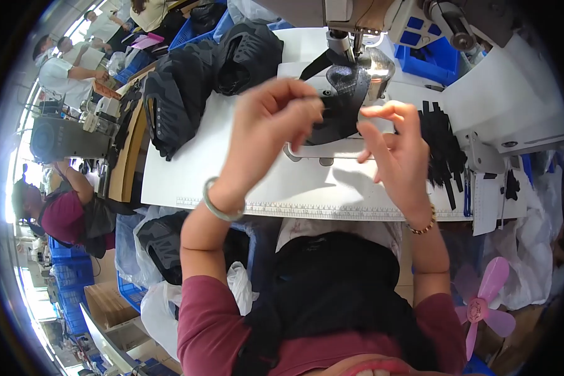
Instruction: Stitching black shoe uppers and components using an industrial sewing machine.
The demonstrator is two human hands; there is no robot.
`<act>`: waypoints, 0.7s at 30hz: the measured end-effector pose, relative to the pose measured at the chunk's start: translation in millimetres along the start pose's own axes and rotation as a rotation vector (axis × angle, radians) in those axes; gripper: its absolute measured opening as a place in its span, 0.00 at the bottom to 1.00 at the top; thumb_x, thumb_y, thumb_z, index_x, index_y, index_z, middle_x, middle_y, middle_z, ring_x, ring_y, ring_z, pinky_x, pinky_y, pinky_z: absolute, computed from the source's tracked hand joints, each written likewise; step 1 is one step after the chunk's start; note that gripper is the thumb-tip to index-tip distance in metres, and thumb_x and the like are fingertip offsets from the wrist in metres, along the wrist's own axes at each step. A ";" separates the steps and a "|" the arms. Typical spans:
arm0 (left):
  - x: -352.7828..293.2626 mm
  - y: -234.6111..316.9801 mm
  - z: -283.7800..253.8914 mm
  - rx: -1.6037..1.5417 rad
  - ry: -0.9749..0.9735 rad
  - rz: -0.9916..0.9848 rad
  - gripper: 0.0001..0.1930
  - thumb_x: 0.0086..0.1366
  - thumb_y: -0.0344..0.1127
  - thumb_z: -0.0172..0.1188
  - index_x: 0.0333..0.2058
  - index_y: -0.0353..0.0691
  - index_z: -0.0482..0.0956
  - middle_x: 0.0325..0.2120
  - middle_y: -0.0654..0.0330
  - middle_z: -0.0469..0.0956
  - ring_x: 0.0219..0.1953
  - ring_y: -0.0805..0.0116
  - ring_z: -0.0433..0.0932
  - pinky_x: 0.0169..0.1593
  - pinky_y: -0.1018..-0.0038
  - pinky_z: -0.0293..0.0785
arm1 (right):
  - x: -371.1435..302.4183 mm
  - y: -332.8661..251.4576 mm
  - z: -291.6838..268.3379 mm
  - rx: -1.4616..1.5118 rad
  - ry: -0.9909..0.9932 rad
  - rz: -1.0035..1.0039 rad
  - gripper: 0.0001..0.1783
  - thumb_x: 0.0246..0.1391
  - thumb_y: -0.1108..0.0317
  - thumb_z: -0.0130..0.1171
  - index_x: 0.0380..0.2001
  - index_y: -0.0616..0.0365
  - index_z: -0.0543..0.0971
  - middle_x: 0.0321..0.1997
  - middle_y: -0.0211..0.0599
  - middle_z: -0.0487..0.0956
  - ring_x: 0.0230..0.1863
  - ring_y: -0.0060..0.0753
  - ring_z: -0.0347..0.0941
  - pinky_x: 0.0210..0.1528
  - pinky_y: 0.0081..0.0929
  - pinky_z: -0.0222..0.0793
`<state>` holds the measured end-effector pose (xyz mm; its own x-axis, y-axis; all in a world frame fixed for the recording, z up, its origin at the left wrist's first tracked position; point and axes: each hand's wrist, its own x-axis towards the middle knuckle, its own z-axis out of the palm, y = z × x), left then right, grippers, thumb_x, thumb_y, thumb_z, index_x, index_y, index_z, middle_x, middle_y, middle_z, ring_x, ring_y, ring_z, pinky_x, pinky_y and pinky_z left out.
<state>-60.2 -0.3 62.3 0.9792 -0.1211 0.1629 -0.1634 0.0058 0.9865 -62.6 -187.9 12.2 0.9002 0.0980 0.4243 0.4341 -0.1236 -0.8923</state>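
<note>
Both my hands are raised over the front of a sewing machine. A black shoe upper lies under its needle area, and a black strip runs up beside it. My left hand is at the upper's left side, its fingers bunched together and a little blurred; anything pinched in them is hidden. To the right of the upper, my right hand has its fingers bent, with a gap between thumb and forefinger and nothing seen in it.
Black shoe uppers are piled at the table's left. Black strips lie on the right, near a blue bin. A ruler runs along the front edge. A pink fan stands lower right. Other people work at far left.
</note>
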 end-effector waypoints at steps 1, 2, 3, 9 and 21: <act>9.9 8.3 -1.8 0.006 0.023 0.034 0.07 0.57 0.28 0.55 0.32 0.30 0.75 0.20 0.61 0.73 0.16 0.81 0.67 0.16 0.86 0.59 | 7.4 -5.2 7.0 -0.001 0.004 -0.005 0.17 0.53 0.68 0.59 0.39 0.63 0.64 0.35 0.39 0.74 0.20 0.23 0.75 0.17 0.16 0.67; 21.7 11.6 -4.9 -0.012 -0.006 0.026 0.07 0.57 0.29 0.55 0.32 0.30 0.75 0.19 0.62 0.73 0.16 0.82 0.67 0.16 0.87 0.59 | 15.9 -10.0 14.1 0.357 0.010 0.169 0.16 0.54 0.69 0.57 0.38 0.64 0.62 0.32 0.42 0.74 0.21 0.27 0.76 0.16 0.17 0.68; 31.2 13.9 -8.3 -0.025 -0.028 0.016 0.07 0.57 0.30 0.56 0.31 0.31 0.75 0.19 0.63 0.73 0.15 0.82 0.66 0.16 0.87 0.58 | 23.9 -14.8 24.7 0.722 0.009 0.343 0.14 0.55 0.70 0.54 0.38 0.64 0.61 0.30 0.45 0.74 0.21 0.30 0.77 0.14 0.17 0.68; 56.9 -2.1 -11.6 -0.012 -0.101 -0.146 0.08 0.57 0.33 0.58 0.28 0.32 0.76 0.17 0.65 0.72 0.14 0.84 0.66 0.15 0.87 0.60 | 35.0 -2.6 48.9 0.662 0.337 0.135 0.12 0.56 0.74 0.51 0.28 0.57 0.57 0.19 0.33 0.68 0.09 0.17 0.61 0.07 0.14 0.52; 68.5 -13.9 -6.5 -0.078 -0.129 -0.188 0.09 0.57 0.32 0.57 0.25 0.31 0.74 0.18 0.62 0.72 0.18 0.79 0.72 0.20 0.84 0.69 | 32.8 41.0 38.1 0.195 0.137 -0.186 0.15 0.56 0.78 0.52 0.45 0.60 0.62 0.35 0.40 0.74 0.12 0.17 0.68 0.11 0.12 0.59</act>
<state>9.9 -2.3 59.8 0.9672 -0.2530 -0.0224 0.0353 0.0468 0.9983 -16.5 -152.2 -16.4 0.8076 -0.0346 0.5887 0.5894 0.0774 -0.8041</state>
